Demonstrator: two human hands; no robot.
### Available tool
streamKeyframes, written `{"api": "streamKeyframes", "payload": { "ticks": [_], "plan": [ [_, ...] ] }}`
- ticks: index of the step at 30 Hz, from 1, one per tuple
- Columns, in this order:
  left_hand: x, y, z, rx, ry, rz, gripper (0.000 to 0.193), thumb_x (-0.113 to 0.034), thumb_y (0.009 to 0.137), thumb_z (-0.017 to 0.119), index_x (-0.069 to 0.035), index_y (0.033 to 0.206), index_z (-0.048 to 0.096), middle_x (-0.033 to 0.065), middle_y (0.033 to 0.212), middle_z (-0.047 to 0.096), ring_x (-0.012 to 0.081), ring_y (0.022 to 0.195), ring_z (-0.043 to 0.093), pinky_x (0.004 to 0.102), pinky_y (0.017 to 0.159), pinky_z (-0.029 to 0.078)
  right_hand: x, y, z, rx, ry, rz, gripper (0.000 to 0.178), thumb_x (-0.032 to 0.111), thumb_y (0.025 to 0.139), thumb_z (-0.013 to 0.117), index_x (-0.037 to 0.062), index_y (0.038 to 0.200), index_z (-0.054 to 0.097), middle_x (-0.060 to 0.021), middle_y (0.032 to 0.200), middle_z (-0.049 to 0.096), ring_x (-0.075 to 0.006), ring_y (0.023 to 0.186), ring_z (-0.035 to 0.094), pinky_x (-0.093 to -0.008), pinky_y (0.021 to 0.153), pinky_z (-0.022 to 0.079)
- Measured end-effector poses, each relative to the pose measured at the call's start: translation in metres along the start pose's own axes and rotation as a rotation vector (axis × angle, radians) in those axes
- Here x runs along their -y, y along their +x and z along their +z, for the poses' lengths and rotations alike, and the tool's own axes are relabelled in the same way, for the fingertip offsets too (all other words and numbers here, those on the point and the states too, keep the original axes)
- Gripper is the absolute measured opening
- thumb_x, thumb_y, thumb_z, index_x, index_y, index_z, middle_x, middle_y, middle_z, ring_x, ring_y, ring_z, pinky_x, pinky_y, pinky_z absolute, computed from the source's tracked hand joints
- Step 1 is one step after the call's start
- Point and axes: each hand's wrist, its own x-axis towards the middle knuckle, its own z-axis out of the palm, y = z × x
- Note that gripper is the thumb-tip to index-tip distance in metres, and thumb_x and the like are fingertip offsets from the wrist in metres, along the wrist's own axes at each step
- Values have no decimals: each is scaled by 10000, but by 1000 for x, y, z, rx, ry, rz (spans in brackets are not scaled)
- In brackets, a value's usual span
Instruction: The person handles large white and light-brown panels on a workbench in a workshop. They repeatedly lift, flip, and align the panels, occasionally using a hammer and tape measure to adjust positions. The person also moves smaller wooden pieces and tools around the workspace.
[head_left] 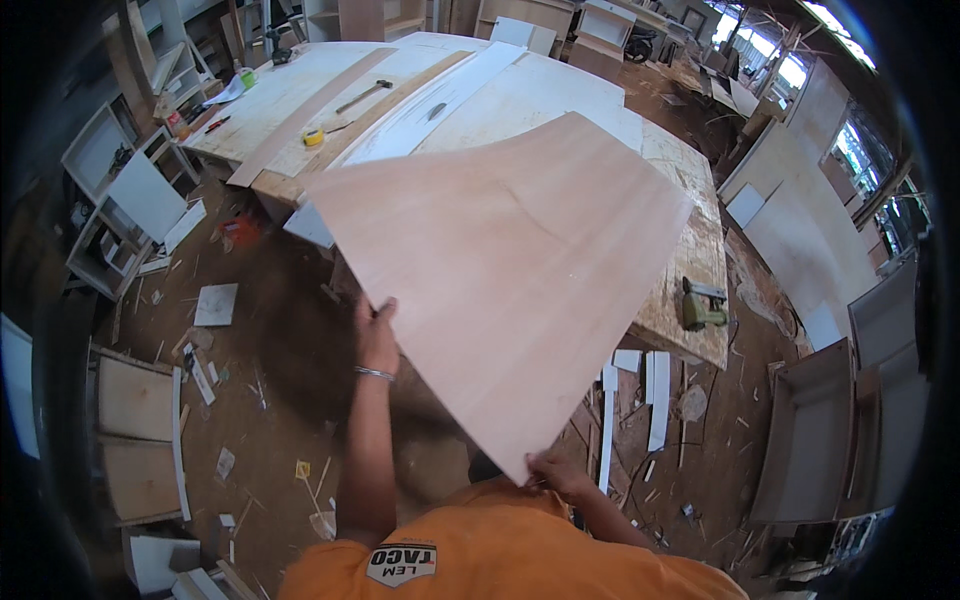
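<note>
A large, thin plywood sheet (490, 240) with pale reddish-brown grain spreads in front of me, its far part over the workbench. My left hand (377, 338) grips its left edge, thumb on top and fingers hidden beneath. Close to my body, my right hand (558, 472) pinches the sheet's near corner. A bracelet circles my left wrist. The sheet hides the middle and near part of the wooden workbench (680, 150).
On the bench lie a hammer (364, 96), a yellow tape roll (314, 137), long board strips (310, 115) and a green power tool (704, 304) at its right corner. Cabinet frames (135, 430) stand left, more cabinets (805, 430) right. Offcuts (216, 305) litter the floor.
</note>
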Motion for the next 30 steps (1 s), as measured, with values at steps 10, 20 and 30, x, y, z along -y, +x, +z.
{"api": "streamKeyframes", "payload": {
  "ticks": [10,20,30],
  "plan": [
    [-226,-143,-216,-150,474,392,535,-112,906,614,30,1391,438,124,1309,561,194,1182,526,325,1020,400,6,74,15,25,596,-244,745,565,919,577,75,1441,372,-191,1391,489,-344,1255,497,-466,1046,393],
    [-263,-295,-272,-444,799,455,541,-175,945,611,31,1408,423,119,1309,550,182,1165,518,296,1020,371,-18,130,79,110,551,-227,425,217,969,596,102,1354,458,-80,1276,585,-258,1136,583,-474,953,492],
    [-246,-270,-375,-515,634,366,536,-105,916,614,11,1408,436,100,1312,555,171,1177,510,297,1038,361,27,178,141,3,547,-493,304,118,984,544,-14,1249,472,-131,1186,587,-257,1082,604,-411,909,528]
  ]
}}
